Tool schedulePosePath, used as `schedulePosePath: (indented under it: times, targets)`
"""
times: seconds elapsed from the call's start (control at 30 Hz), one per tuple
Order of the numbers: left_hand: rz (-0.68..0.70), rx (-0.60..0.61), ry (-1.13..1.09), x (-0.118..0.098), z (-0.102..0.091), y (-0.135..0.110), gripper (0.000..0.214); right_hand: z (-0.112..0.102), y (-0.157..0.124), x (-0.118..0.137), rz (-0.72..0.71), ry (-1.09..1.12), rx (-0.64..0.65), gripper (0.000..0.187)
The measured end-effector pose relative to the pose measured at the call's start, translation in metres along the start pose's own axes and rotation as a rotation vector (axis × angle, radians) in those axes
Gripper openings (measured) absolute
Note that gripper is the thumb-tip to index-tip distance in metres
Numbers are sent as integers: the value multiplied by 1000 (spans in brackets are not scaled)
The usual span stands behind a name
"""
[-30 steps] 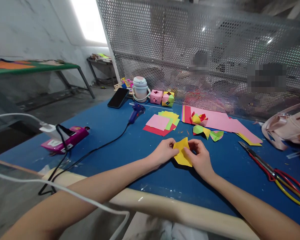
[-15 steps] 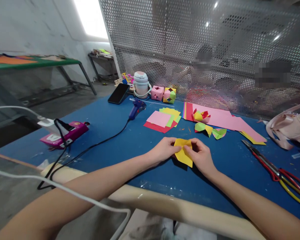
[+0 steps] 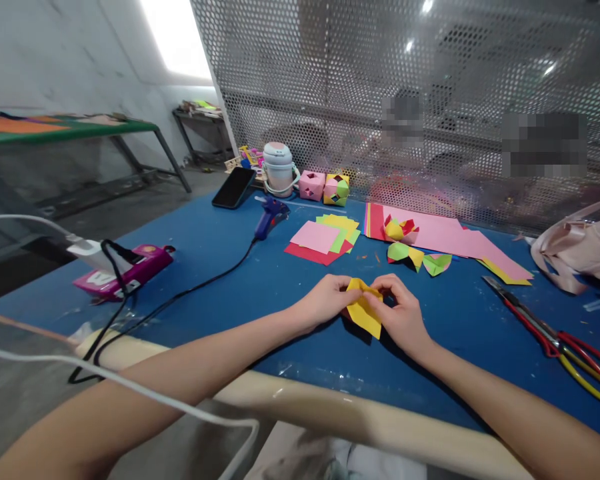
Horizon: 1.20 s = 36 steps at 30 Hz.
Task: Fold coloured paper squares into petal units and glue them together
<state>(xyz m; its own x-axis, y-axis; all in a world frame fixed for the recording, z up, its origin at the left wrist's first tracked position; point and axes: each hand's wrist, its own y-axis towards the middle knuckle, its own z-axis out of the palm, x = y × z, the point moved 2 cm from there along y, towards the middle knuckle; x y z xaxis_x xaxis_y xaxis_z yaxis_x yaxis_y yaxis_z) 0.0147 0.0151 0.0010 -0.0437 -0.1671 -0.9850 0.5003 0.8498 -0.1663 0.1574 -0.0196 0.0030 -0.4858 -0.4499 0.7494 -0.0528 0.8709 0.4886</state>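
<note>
A yellow sheet of paper (image 3: 366,316), partly folded, is held between both hands above the blue table (image 3: 220,287). My left hand (image 3: 327,300) pinches its left side, thumb on top. At the upper right edge, my right hand (image 3: 404,315) grips it with the thumb pressed on the face and the fingers behind. Beyond the hands lies a stack of coloured square papers (image 3: 316,237) in pink, red, green and yellow. Folded green and yellow paper pieces (image 3: 405,254) and a red and yellow paper flower shape (image 3: 399,231) rest farther right.
Long-bladed scissors (image 3: 550,339) lie at the right. A blue glue gun (image 3: 270,217) trails a black cord to a purple power strip (image 3: 130,270). Toward the back are a phone (image 3: 234,188), a lidded bottle (image 3: 279,172), paper cubes (image 3: 311,185), long pink sheets (image 3: 440,233) and a pink bag (image 3: 580,250).
The upper right corner of the yellow paper has been bent inward, and its lower part has tilted. My right thumb has shifted slightly left across it. The view has moved slightly.
</note>
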Motion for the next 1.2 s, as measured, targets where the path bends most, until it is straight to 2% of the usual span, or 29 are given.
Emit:
schedulePosePath:
  times: [0.17, 0.33, 0.4, 0.5, 0.6, 0.73, 0.87, 0.97, 1.1, 1.2]
  targets:
    - [7, -1, 20, 3, 0, 0, 17, -3, 2, -10, 231, 84, -89, 18]
    - [53, -41, 95, 6, -2, 2, 23, -2, 1, -15, 267, 150, -56, 19]
    - [58, -50, 93, 7, -2, 3, 24, 0, 0, -15, 236, 140, -26, 16]
    - [46, -33, 55, 7, -1, 2, 22, 0, 0, -10, 94, 60, -18, 5]
    - [45, -24, 52, 3, 1, 0, 19, -1, -1, -3, -53, 21, 3, 9]
    - [54, -42, 79, -2, 1, -1, 14, -4, -3, 2, -88, 27, 64, 14]
    - [88, -52, 149, -4, 0, -2, 15, -4, -3, 0, -13, 45, 66, 13]
    - [134, -42, 196, -4, -1, -1, 17, 0, -4, -7, 102, 95, 46, 9]
    - [144, -40, 210, -3, -2, -1, 16, 4, -4, -11, 285, 187, 92, 23]
    - [129, -31, 171, -2, -2, -1, 17, 4, -3, -10, 316, 190, 130, 23]
